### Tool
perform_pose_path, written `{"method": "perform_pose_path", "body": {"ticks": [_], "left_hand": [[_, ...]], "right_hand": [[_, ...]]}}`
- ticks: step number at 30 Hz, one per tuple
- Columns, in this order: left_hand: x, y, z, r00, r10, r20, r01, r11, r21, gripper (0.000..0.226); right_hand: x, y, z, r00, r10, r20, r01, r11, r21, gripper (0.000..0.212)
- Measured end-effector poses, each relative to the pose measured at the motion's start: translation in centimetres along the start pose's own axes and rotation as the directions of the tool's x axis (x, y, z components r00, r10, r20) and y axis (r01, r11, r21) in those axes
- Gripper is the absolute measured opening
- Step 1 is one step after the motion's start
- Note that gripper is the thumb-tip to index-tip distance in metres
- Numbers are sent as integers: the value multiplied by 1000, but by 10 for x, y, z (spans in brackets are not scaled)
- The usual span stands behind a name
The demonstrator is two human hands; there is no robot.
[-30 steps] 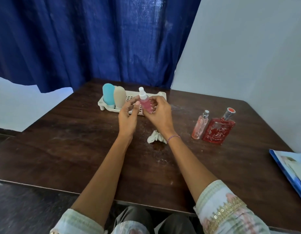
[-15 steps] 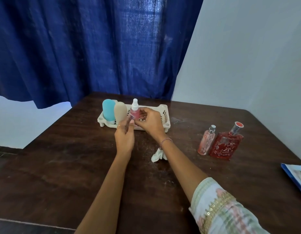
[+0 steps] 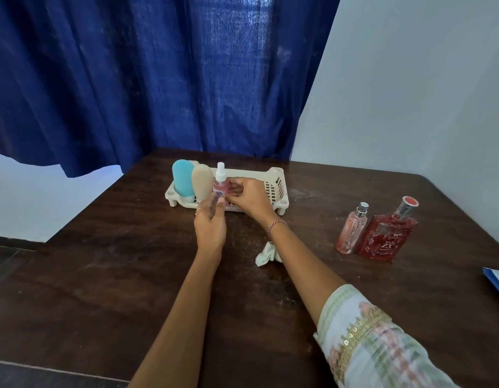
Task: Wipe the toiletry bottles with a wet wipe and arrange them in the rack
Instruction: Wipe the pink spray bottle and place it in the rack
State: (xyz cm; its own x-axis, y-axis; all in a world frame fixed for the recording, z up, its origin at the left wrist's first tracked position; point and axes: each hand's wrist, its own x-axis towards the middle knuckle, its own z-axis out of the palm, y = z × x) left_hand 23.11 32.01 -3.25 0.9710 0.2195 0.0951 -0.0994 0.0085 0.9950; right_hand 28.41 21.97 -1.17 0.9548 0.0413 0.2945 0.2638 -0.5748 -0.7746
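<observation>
L hand (image 3: 210, 224): thumb + fingertips pinch the lower body of pink spray bottle (image 3: 220, 186); narrow grip.
R hand (image 3: 248, 198): fingers curl round the same bottle from its R side, holding it upright.
Pink spray bottle: over the rack (image 3: 276, 186), just beside beige bottle (image 3: 202, 182). Base is hidden behind my hands, so I can't tell if it's seated.
Done (judged): teal bottle (image 3: 182, 177) + beige bottle stand at the rack's L end, close together.
In hand: pink spray, third in line, prob. being set down.
Left to do: slim pink bottle (image 3: 351, 229) + red perfume bottle (image 3: 386, 236), side by side on table (image 3: 130, 261), well apart from the rack to the R. Wiped or not: can't tell.
Wet wipe (image 3: 266, 254): crumpled on the table near my R wrist, not held.
Progress (est.): approx. halfway; 2 racked, 1 going in, 2 to go.
Rack space: R half unfilled.
</observation>
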Motion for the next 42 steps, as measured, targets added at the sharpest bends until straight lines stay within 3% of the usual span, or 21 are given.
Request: {"method": "perform_pose_path", "body": {"ticks": [7, 15, 19, 23, 29, 33, 38, 42], "left_hand": [[-1, -5, 3, 1000, 1, -4, -1, 999, 34, 39], [6, -4, -2, 999, -28, -34, 28, 1000, 9, 40], [3, -6, 0, 998, -46, -31, 46, 999, -1, 44], [9, -10, 0, 1000, 1, -31, 1, 998, 68, 44], [5, -11, -3, 997, 72, -31, -64, 977, 205, 40], [1, -3, -12, 986, 162, -42, -144, 951, 275, 35], [-24, 0, -1, 993, 118, -7, -114, 972, 203, 30], [-34, 15, 1, 998, 34, 58, -37, 997, 64, 27]], "right_hand": [[-3, 4, 2, 1000, 26, -13, -26, 1000, 11, 48], [0, -4, -2, 995, 33, 99, -15, 984, -175, 46], [-9, 1, -8, 997, 41, 62, -19, 947, -322, 44], [-20, -7, -21, 1000, 9, 3, -7, 933, -360, 43], [-66, -17, -38, 972, -222, -80, 141, 819, -556, 34], [-91, -23, -50, 947, -291, -138, 161, 798, -580, 31], [-131, -20, -78, 930, -304, -206, 121, 783, -611, 29], [-153, -30, -94, 874, -424, -240, 154, 708, -690, 26]]}}
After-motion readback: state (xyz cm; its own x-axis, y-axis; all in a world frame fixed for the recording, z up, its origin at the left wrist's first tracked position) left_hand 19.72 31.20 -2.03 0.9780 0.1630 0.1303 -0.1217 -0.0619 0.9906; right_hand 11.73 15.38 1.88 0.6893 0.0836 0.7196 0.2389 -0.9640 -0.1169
